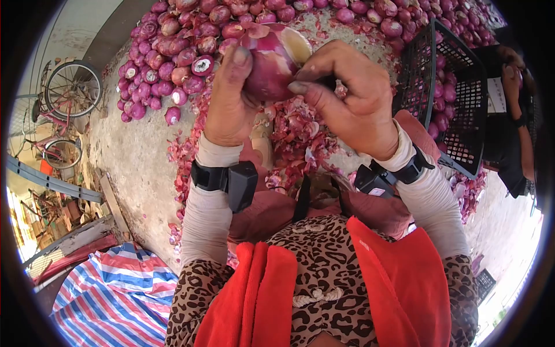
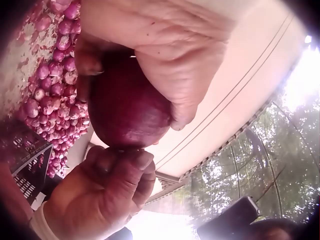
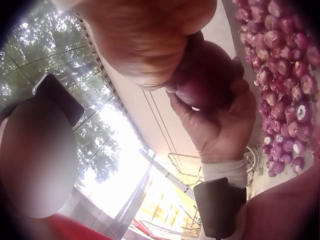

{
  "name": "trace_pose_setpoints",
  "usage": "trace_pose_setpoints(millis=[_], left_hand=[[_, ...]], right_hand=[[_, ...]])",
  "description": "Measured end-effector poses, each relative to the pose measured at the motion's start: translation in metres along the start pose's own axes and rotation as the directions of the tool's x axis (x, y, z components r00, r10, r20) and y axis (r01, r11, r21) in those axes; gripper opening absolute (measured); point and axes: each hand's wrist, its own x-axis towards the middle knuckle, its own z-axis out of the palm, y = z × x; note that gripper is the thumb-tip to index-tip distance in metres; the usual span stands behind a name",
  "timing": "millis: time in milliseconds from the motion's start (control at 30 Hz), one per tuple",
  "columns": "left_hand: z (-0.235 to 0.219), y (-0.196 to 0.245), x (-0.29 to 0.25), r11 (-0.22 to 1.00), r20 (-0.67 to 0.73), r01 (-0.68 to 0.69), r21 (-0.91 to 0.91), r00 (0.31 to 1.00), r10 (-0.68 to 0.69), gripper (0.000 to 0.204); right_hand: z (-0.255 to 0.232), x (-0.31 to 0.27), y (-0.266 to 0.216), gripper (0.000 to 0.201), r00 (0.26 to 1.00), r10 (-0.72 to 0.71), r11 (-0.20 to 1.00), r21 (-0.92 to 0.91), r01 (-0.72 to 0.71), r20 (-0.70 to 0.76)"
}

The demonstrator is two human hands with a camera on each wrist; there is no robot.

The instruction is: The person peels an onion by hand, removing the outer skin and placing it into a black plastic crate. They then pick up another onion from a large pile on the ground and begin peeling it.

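A large red onion (image 1: 269, 63), purple with a pale yellowish patch on its upper right, is held up before the chest in the head view. My left hand (image 1: 228, 107) grips it from the left, thumb along its near side. At its lower right edge, my right hand (image 1: 361, 95) has thumb and index fingertip pinched together on the onion's outer skin. From the left wrist view, the right hand's curled fingers (image 2: 132, 172) meet the onion's underside. Seen from the right wrist, the left hand (image 3: 225, 132) cups the onion from below.
Piled red onions (image 1: 173, 49) cover the floor ahead. Loose papery skins (image 1: 298, 130) lie below the hands. A black plastic crate (image 1: 442, 95) with onions stands at right, beside another person's arm (image 1: 514, 95). Bicycles (image 1: 60, 110) and a striped sheet (image 1: 118, 295) are at left.
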Motion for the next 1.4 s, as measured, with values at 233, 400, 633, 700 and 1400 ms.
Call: trace_pose_setpoints(millis=[233,400,633,700,1400], left_hand=[[-0.006,0.009,-0.003,0.984,-0.043,0.160,-0.083,0.986,-0.164,0.064],[0.007,0.010,-0.004,0.986,-0.094,0.117,-0.118,0.987,-0.128,0.067],[0.007,0.003,-0.004,0.939,-0.064,0.121,-0.322,0.987,-0.150,0.061],[0.009,0.004,-0.005,0.957,-0.089,0.135,-0.257,0.983,-0.163,0.065],[-0.023,0.006,-0.004,0.974,0.207,0.150,-0.170,0.972,-0.114,0.058]], right_hand=[[-0.008,0.005,0.006,0.029,0.983,0.175,0.984,0.042,-0.172,-0.062],[-0.004,0.005,0.005,0.095,0.965,0.211,0.969,0.097,-0.227,0.153],[0.002,0.002,0.011,0.101,0.979,0.144,0.986,0.065,-0.154,0.148],[0.002,0.000,0.010,0.107,0.973,0.174,0.985,-0.038,-0.170,0.153],[-0.009,0.009,0.008,0.043,0.998,0.000,0.998,-0.059,0.004,0.070]])
